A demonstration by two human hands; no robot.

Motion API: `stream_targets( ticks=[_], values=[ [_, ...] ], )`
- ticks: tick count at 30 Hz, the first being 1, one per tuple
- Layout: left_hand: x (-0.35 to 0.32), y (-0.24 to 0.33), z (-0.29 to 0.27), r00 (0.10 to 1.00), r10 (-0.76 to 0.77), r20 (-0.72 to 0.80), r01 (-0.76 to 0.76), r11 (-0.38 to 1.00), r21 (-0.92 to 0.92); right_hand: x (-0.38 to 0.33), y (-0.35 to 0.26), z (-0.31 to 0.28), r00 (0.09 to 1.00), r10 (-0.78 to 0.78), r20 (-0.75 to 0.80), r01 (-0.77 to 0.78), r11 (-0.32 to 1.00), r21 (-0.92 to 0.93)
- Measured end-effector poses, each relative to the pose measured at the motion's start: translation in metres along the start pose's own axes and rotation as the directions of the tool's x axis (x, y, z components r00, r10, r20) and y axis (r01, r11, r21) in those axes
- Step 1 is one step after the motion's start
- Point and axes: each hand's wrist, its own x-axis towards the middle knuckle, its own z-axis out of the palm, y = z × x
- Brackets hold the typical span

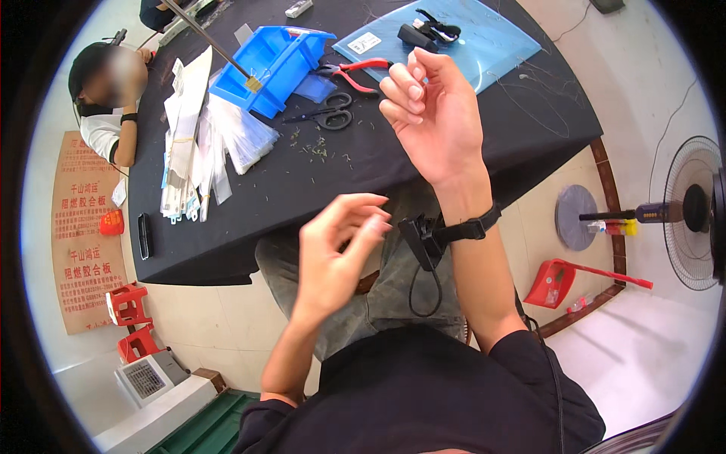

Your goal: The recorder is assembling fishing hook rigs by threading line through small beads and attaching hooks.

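My right hand [437,113] is raised over the table's near edge, palm turned up. Its fingers curl in and the thumb presses near the index finger; anything between them is too small to make out. A black strap with a small black device [425,240] circles that wrist. Lower and to the left, my left hand [333,257] hovers above my lap, thumb and fingertips drawn together; what they hold, if anything, does not show. Nearest to the right hand on the table lie red-handled pliers [355,76] and black scissors [329,115].
A blue bin [265,68] stands beside fanned clear bags and white card strips [185,129] on the black-covered table [249,204]. Black cabled items [429,32] rest on a blue sheet [499,57]. Another person [110,91] sits far left. At right are a fan [692,212] and red dustpan [550,284].
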Motion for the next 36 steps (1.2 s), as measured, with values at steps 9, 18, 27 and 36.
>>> stream_targets(
  ticks=[9,18,27,36],
  values=[
    [0.138,0.038,-0.002,0.797,0.604,0.002,-0.518,0.681,0.518,-0.046,-0.043,0.028,0.831,-0.550,0.080,0.464,0.607,-0.645],
    [0.287,0.037,0.045,0.823,0.376,0.425,-0.553,0.365,0.749,-0.053,-0.062,0.018,0.710,-0.580,0.400,0.322,-0.237,-0.916],
    [0.267,0.046,0.026,0.736,0.539,0.409,-0.656,0.421,0.626,-0.041,-0.078,0.015,0.806,-0.591,0.034,0.160,0.162,-0.974],
    [0.119,0.084,-0.013,0.729,0.628,0.273,-0.652,0.758,-0.002,-0.053,-0.059,0.042,0.967,-0.168,0.193,0.245,0.389,-0.888]
  ],
)
